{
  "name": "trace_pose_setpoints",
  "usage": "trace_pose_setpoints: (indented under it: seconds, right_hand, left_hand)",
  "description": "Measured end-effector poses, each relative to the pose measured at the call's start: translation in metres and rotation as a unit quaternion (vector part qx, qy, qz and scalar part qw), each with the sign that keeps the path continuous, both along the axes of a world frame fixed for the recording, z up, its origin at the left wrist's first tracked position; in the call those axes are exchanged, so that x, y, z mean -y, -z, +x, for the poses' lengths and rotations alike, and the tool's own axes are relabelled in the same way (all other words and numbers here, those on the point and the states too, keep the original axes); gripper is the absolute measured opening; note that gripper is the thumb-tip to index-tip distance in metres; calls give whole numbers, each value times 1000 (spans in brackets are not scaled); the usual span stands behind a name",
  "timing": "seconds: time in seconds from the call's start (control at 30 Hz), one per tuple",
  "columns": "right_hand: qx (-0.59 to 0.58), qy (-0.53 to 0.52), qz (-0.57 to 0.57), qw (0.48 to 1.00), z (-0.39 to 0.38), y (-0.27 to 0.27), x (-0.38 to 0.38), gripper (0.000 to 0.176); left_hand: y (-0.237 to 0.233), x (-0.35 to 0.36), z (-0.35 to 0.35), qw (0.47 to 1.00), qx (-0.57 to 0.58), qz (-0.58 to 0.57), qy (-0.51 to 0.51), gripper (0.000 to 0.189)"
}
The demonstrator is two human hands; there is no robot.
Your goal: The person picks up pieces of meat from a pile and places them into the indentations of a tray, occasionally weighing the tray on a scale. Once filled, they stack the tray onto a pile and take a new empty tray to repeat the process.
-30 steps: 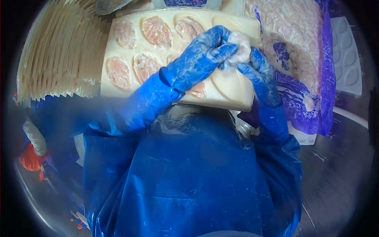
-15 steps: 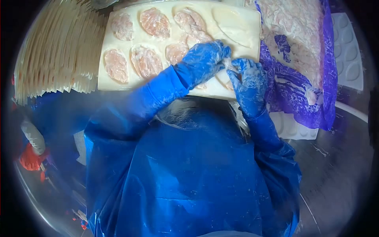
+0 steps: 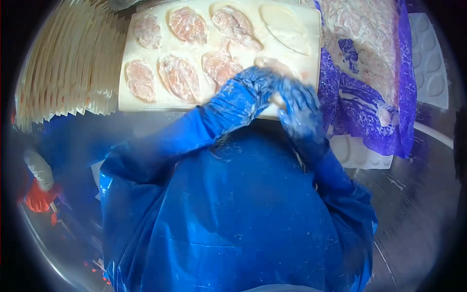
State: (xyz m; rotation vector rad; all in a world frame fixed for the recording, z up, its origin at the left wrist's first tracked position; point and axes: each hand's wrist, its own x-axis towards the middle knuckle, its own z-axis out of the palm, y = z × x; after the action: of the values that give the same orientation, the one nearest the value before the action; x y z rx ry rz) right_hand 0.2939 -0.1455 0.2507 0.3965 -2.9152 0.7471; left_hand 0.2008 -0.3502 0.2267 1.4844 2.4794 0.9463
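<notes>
A cream tray [image 3: 187, 52] with oval hollows lies in front of me, and several hollows hold pale pink raw meat pieces that look like chicken [image 3: 179, 78]. My left hand [image 3: 250, 92], in a wet blue glove smeared white, bends over the near right hollow; its fingertips are hidden. Beside it, my right hand [image 3: 301, 109] is slightly blurred, its gloved fingers stretched out over the same spot. Under and behind both hands shows part of another meat piece [image 3: 279, 67], mostly covered. The far right hollow [image 3: 284, 29] contains only whitish liquid.
Right of the tray, a large mass of raw meat [image 3: 362, 24] lies on purple plastic film [image 3: 406, 87]. A white moulded tray [image 3: 428, 63] is beyond it, another [image 3: 360, 152] nearer me. Many thin cream trays [image 3: 68, 63] stand stacked at left. A metal surface [image 3: 408, 209] extends right.
Both hands have come slightly towards me and closer together. The right fingers have gone from bent to stretched out. More of the meat behind the hands now shows.
</notes>
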Motion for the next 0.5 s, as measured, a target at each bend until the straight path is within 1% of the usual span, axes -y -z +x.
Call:
trace_pose_setpoints:
  seconds: [0.03,0.07,0.1,0.13,0.17,0.2,0.23,0.27,0.33,0.37,0.4,0.47,0.5]
  right_hand:
    - [-6,7,94,996,-10,6,3,46]
    - [-11,14,188,982,-18,13,4,51]
    - [-28,80,198,977,-20,19,5,60]
    - [-25,81,200,976,-8,29,2,60]
    - [-31,61,176,982,7,38,-6,62]
    - [-38,40,152,987,21,41,-13,63]
    - [-11,15,155,988,36,35,-17,62]
    - [-9,14,155,988,41,31,-15,62]
    - [-43,71,82,993,46,21,-13,58]
    - [-50,26,31,998,38,16,-11,52]
    - [-49,27,29,998,32,13,-3,52]
    - [32,-113,-51,992,18,6,10,44]
    - [20,-110,-64,992,18,1,9,43]
  left_hand:
    - [-6,-2,-6,999,-12,-48,6,65]
    - [-5,-2,-5,999,-12,-47,8,65]
    - [-3,-1,1,998,-32,-41,-19,64]
    - [-1,1,9,997,-50,-35,-47,63]
    - [-5,3,22,999,49,-12,-18,68]
    - [-14,7,34,997,46,-29,51,71]
    - [-16,11,31,993,46,-67,82,71]
    - [-19,14,28,987,49,-104,113,70]
    - [-31,15,12,996,22,-69,57,64]
    - [-31,12,15,991,-94,-98,-8,64]
    - [-24,12,19,991,-93,-100,-7,64]
    - [-17,10,19,997,8,-75,-9,60]
    - [-15,16,11,993,44,-106,25,58]
